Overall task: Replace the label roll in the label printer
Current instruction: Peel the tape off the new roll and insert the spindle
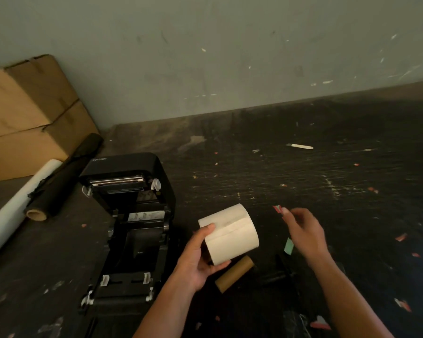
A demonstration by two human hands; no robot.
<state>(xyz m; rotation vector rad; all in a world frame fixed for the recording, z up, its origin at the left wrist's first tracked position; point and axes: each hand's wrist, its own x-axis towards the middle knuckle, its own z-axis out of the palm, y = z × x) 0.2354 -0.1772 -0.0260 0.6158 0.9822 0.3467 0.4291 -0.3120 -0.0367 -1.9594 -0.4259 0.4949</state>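
Note:
A black label printer point(130, 230) lies on the dark table with its lid swung open toward the wall, and its roll bay shows no roll. My left hand point(197, 259) grips a full white label roll point(232, 232) just right of the printer, above the table. My right hand point(303, 230) hovers to the right of the roll with fingers loosely spread, holding nothing that I can see. An empty brown cardboard core point(235, 273) lies on the table under the roll. A black spindle point(279, 275) rests beside the core, partly hidden by my right forearm.
Two stacked cardboard boxes point(29, 113) stand at the back left against the wall. A white paper roll point(12, 213) and a black roll on a cardboard tube point(64, 176) lie left of the printer. Paper scraps litter the table point(327, 167), including a green one point(288, 246).

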